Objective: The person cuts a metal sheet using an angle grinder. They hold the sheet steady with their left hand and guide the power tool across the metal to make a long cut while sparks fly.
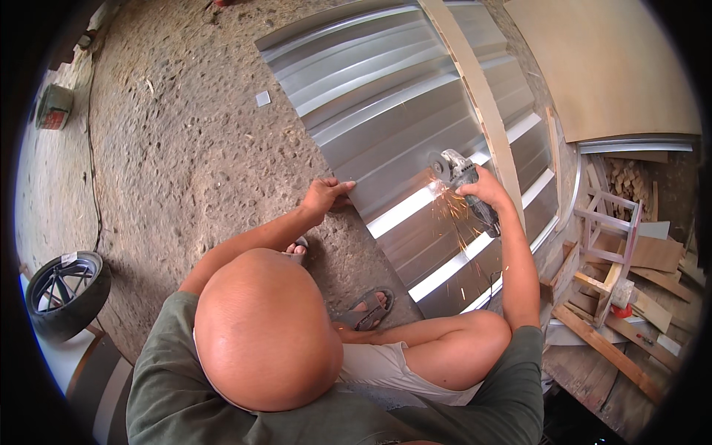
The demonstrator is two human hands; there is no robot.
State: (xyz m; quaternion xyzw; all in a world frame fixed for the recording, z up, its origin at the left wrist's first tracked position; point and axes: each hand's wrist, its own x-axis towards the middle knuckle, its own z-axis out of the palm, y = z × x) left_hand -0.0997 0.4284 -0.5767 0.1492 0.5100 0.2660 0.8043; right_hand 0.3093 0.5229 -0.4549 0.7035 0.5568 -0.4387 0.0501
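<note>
Silvery, ribbed metal is forming the sheet (386,111), which is lying ahead and to the right of the person, its near edge meeting the left hand (323,200) and its ribs passing beneath the right hand (486,188). The left hand is pinching that edge, thumb laid on top, other fingers curled; how far they are reaching underneath cannot be told. The right hand is gripping the grinder (466,178), fingers closed about its body. Its disc (439,166) is pointing leftward, and orange sparks (454,209) are spraying over the sheet.
</note>
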